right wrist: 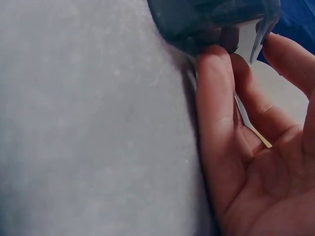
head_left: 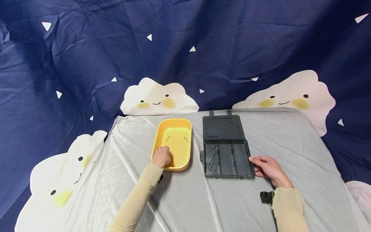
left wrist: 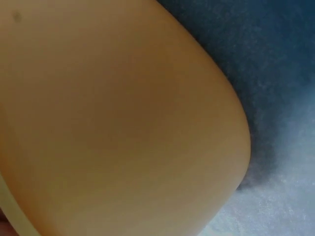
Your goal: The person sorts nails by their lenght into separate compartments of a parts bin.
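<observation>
My left hand [head_left: 161,157] reaches down over the near left rim of a yellow tray [head_left: 189,151], its fingertips hidden from the head camera. Farther back in the tray lie two thin screws, a left one [head_left: 167,138] and a right one [head_left: 186,139]. The outer wall of the tray [left wrist: 147,123] fills most of the left wrist view, which does not show what those fingers hold. My right hand [head_left: 268,169] grips the right edge of a dark see-through compartment box [head_left: 242,158], thumb on the rim and fingers below it. Several long screws [head_left: 213,159] lie in its left compartment.
The box's lid [head_left: 223,127] is folded back flat, away from me. A few small screws [head_left: 230,152] sit in the middle compartment. Grey cloth [head_left: 185,199] covers the table, with a dark blue curtain [head_left: 174,58] behind it.
</observation>
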`<control>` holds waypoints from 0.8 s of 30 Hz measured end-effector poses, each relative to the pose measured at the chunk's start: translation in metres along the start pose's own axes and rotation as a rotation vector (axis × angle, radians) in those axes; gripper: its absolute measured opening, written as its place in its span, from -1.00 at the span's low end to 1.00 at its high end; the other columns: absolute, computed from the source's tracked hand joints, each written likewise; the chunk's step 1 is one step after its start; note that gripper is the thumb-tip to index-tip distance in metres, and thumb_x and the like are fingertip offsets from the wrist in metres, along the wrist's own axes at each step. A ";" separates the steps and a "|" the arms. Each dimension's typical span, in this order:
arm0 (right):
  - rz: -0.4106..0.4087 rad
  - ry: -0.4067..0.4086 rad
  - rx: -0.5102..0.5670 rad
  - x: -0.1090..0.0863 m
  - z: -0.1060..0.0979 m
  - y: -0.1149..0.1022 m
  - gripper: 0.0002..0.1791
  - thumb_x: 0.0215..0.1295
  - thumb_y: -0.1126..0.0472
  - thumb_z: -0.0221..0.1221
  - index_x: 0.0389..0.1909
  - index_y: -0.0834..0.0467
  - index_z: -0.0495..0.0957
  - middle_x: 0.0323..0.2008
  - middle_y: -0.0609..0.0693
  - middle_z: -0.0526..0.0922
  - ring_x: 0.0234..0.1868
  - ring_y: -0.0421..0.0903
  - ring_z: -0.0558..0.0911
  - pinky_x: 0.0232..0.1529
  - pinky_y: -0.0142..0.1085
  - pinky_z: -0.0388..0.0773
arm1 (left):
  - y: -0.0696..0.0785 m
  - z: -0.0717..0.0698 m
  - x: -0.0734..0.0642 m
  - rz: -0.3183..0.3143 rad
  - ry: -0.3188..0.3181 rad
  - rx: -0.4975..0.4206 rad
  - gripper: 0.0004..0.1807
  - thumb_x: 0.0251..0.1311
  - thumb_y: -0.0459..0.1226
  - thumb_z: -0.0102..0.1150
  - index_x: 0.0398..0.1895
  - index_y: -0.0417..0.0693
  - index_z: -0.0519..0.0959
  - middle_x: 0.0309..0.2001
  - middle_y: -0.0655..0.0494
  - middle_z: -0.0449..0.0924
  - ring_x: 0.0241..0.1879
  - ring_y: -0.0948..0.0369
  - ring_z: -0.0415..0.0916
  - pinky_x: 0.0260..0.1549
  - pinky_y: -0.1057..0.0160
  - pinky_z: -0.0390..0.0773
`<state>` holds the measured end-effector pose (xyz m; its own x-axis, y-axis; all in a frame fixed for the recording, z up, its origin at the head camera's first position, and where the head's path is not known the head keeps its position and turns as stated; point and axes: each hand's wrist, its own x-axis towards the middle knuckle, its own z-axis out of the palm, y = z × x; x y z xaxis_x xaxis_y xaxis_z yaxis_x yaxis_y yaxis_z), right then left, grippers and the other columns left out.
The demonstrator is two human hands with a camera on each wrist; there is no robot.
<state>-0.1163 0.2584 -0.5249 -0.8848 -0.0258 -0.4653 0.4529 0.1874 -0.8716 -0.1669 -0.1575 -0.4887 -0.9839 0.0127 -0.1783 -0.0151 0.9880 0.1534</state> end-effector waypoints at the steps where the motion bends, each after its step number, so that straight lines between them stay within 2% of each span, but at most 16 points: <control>1: -0.001 0.000 0.000 0.000 0.000 0.000 -0.60 0.24 -0.10 0.25 -0.14 0.16 0.59 -0.53 -0.20 0.56 -0.48 -0.31 0.57 -0.38 -0.39 0.65 | 0.000 0.000 0.000 0.000 -0.005 -0.004 -0.95 0.04 -0.48 0.09 -0.43 -0.26 0.54 -0.37 -0.27 0.61 -0.40 -0.08 0.59 -0.47 0.06 0.59; 9: 0.011 0.002 -0.022 -0.002 0.001 -0.003 -0.56 0.24 -0.12 0.24 -0.11 0.18 0.56 -0.53 -0.18 0.55 -0.47 -0.30 0.57 -0.38 -0.39 0.65 | -0.004 0.001 0.004 -0.019 -0.047 -0.073 -0.88 -0.15 -0.50 0.20 -0.54 -0.19 0.47 -0.40 -0.21 0.59 -0.48 0.06 0.42 -0.54 0.18 0.45; 15: 0.000 -0.030 -0.019 -0.005 0.001 -0.006 -0.60 0.27 -0.05 0.23 -0.07 0.18 0.56 -0.47 -0.20 0.56 -0.43 -0.31 0.57 -0.34 -0.38 0.65 | -0.007 0.000 0.004 -0.021 -0.060 -0.120 -0.82 -0.19 -0.46 0.30 -0.63 -0.14 0.46 -0.44 -0.16 0.58 -0.49 0.08 0.39 -0.49 0.20 0.48; 20: 0.002 -0.052 -0.017 -0.007 0.000 -0.009 -0.64 0.28 0.00 0.22 -0.06 0.18 0.54 -0.41 -0.19 0.57 -0.41 -0.32 0.57 -0.31 -0.38 0.66 | -0.009 -0.003 0.003 0.030 -0.029 -0.174 -0.79 -0.17 -0.46 0.29 -0.76 -0.09 0.48 -0.65 0.04 0.48 -0.58 0.17 0.35 -0.58 0.31 0.38; 24: -0.011 -0.070 -0.063 -0.008 0.001 -0.010 -0.51 0.28 0.00 0.22 0.06 0.27 0.47 -0.31 -0.15 0.55 -0.37 -0.32 0.57 -0.29 -0.36 0.66 | -0.010 -0.007 0.001 0.079 -0.026 -0.249 -0.80 -0.14 -0.48 0.21 -0.79 -0.11 0.54 -0.74 0.13 0.43 -0.66 0.23 0.28 -0.63 0.37 0.28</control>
<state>-0.1134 0.2563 -0.5130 -0.8788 -0.0962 -0.4674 0.4336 0.2481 -0.8663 -0.1694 -0.1681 -0.4839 -0.9790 0.0951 -0.1804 0.0149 0.9156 0.4018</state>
